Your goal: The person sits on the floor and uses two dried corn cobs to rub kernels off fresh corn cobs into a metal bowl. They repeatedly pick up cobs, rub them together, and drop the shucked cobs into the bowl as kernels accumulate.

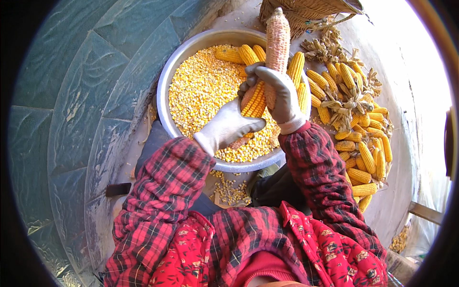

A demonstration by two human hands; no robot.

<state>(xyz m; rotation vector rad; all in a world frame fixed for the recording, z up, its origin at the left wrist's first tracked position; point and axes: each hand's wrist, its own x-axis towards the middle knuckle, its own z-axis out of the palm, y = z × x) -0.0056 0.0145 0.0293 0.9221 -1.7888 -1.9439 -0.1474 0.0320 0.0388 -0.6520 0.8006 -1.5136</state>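
Note:
My left hand (229,123), in a white and grey work glove, grips a partly shelled ear of corn (255,102) with yellow kernels on the side facing me. A bare corncob (278,39) is held in my right hand (281,86), gloved alike, its tip pointing away from me. The cob's lower part lies against the ear, where both hands come together. Below them, a wide metal basin (163,93) holds loose corn kernels (200,97). Several whole ears (248,54) rest at its far side and right. My fingers partly hide the ear and cob.
A heap of corn ears (358,125) with dry husks lies right of the basin. A woven basket (297,18) stands beyond it. Kernels (229,190) are scattered on the floor near my feet. Green plastic sheeting (96,71) covers the left side; a dark flat object (118,189) lies there.

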